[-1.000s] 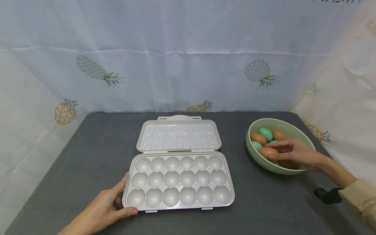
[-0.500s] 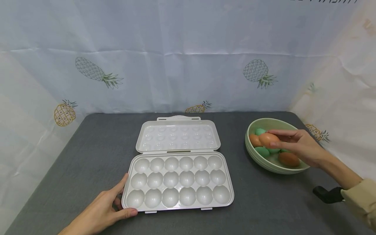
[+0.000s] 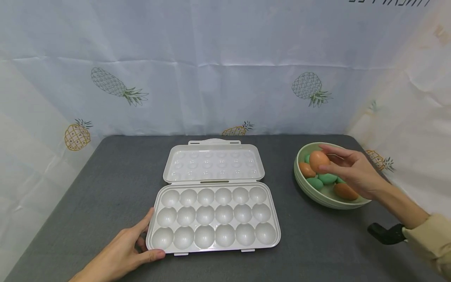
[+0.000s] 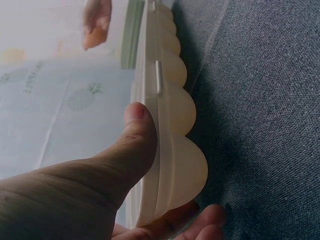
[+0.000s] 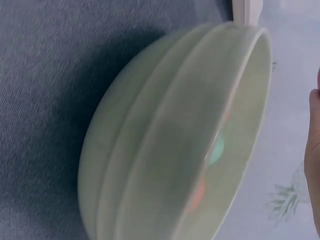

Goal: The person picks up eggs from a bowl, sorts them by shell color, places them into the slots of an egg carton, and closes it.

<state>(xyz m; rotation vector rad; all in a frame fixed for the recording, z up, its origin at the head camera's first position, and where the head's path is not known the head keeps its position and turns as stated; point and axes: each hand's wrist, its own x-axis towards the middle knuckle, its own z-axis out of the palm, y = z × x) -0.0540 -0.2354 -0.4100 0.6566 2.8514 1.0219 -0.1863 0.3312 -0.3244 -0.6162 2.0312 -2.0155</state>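
An egg box [image 3: 224,236] of whitish plastic lies unfolded on the dark table, its rows of round cups bare. My left hand [image 3: 123,246] grips its near left corner; the left wrist view shows the thumb [image 4: 137,131] along the side and fingers curled beneath. Over the pale green bowl [image 3: 306,190] on the right, my right hand [image 3: 357,172] pinches a brown egg [image 3: 318,160] between thumb and fingers. Inside the bowl lie more eggs, such as a green egg [image 3: 327,179] and a brown egg [image 3: 345,191]; part of the heap is hidden behind the hand.
Behind the cups, the box's lid [image 3: 213,162] lies folded back. A black curved object [image 3: 385,234] juts out near the right sleeve [image 3: 428,239]. White cloth with pineapple prints [image 3: 211,90] hangs behind the grey tabletop [image 3: 116,184] and along both sides.
My right hand has taken hold of a brown egg among the others and lifted it, now above the bowl's left part. The left hand stays at the egg box's corner.
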